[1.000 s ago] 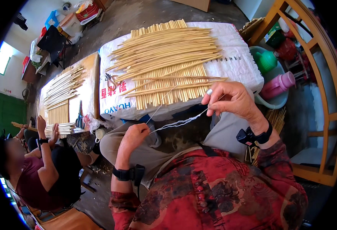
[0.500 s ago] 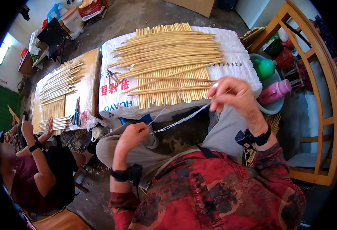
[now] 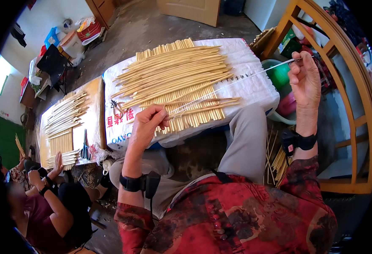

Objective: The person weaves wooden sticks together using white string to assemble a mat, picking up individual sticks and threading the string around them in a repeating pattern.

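Observation:
White thread runs taut, in several strands, from my left hand to my right hand. My left hand pinches one end above the near edge of a row of pale reed sticks. Raised at the right, my right hand closes its fingers round the other end; a thin shiny piece shows there, too small to name. Under the thread, longer sticks lie crosswise over the row. They rest on a table covered with a white printed sheet.
To the left, another table bears sticks and dark scissors; a co-worker sits beside it. A basin with a green container and a pink flask stands right of my table, beside a wooden frame.
My right hand has swung up and to the right, drawing the thread out long. My left hand has risen over the near edge of the sticks. The view has shifted a little.

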Demonstrator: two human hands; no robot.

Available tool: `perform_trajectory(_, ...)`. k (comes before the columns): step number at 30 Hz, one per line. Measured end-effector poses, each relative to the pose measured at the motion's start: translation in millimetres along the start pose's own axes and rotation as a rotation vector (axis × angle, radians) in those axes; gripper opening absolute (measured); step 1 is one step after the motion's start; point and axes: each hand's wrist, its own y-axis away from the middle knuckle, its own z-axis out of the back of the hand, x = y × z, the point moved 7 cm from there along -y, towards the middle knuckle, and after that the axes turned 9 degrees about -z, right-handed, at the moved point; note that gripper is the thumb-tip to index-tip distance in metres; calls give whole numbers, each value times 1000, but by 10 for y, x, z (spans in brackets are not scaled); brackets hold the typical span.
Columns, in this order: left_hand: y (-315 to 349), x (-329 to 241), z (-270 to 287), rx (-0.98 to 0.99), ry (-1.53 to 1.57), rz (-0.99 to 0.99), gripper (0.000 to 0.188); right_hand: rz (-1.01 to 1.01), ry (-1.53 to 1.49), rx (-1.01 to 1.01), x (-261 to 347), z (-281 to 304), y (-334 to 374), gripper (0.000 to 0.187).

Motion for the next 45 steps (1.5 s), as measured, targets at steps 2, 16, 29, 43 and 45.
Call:
perform_trajectory(2, -108, 116, -143, 47, -6, 0, 15, 10, 14, -5, 116, 95, -15, 15)
perform_trajectory(16, -477, 793, -749, 209, -289, -101, 13, 18, 51, 179, 190, -194, 207, 18)
perform_trajectory(29, -941, 1508, -231, 226, -1424, -271, 10, -747, 881, 373, -1092, -437, 348, 15)
perform_trajectory(43, -1029, 1062, 149, 45, -1240, 31, 17, -304, 1692, 276, -2316, 554, -586, 15)
perform_trajectory(45, -1048, 1053, 115, 23, -1208, -96, 17, -385, 1743, 259, -2475, 757, -641, 14)
